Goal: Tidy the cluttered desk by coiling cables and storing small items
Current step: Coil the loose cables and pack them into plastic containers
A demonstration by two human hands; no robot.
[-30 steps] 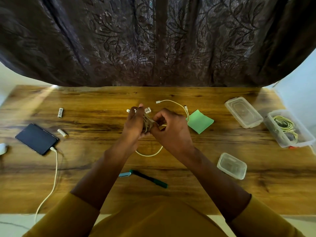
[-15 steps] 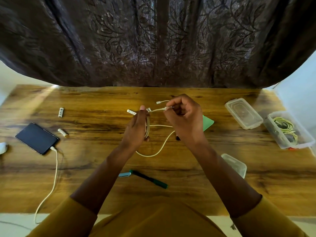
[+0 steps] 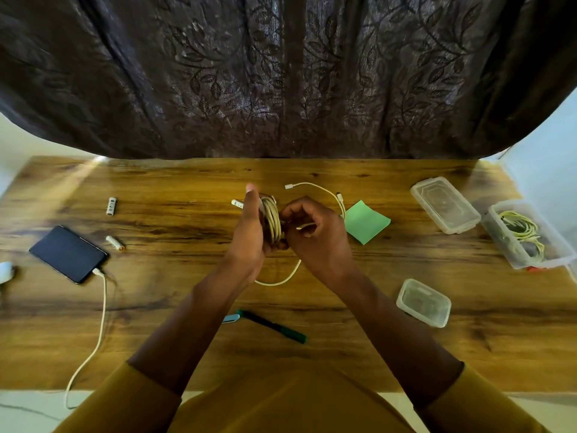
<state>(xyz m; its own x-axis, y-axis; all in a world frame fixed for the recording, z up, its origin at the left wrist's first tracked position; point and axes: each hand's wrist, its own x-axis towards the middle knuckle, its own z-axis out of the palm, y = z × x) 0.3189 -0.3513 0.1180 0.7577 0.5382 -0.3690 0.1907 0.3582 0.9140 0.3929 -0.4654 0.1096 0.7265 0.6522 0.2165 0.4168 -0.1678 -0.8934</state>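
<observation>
**Cable half coiled, most of the desk still to clear**

The left hand (image 3: 253,235) holds a bundle of cream-white charging cable (image 3: 272,221), loops wound round its straightened fingers with the thumb seeming to press on them. The right hand (image 3: 315,235) pinches the loose run of the same cable in curled fingers, just beside the coil, above the middle of the wooden desk (image 3: 343,354).

Going by what lies about, one cable is part wound; a slack loop hangs below the hands at 6 o'clock. Nearest me, at 6 o'clock, lie a dark marker pen with a green cap (image 3: 274,327) and a small pale blue item (image 3: 231,318), part hidden by the forearm. At 4 o'clock sits a small clear plastic tub (image 3: 423,303), seemingly empty. At 9 o'clock, a black phone (image 3: 68,254) has its cable plugged in, with two white batteries (image 3: 115,242) near it. Farther, at 3 o'clock, a green sticky-note pad (image 3: 367,222), a flat clear lid (image 3: 445,204) and an open clear box holding a yellowish coiled cable (image 3: 524,235): stored already. At 1 o'clock a short white cable (image 3: 315,187) waits.

A white object at the left edge is cut off.
</observation>
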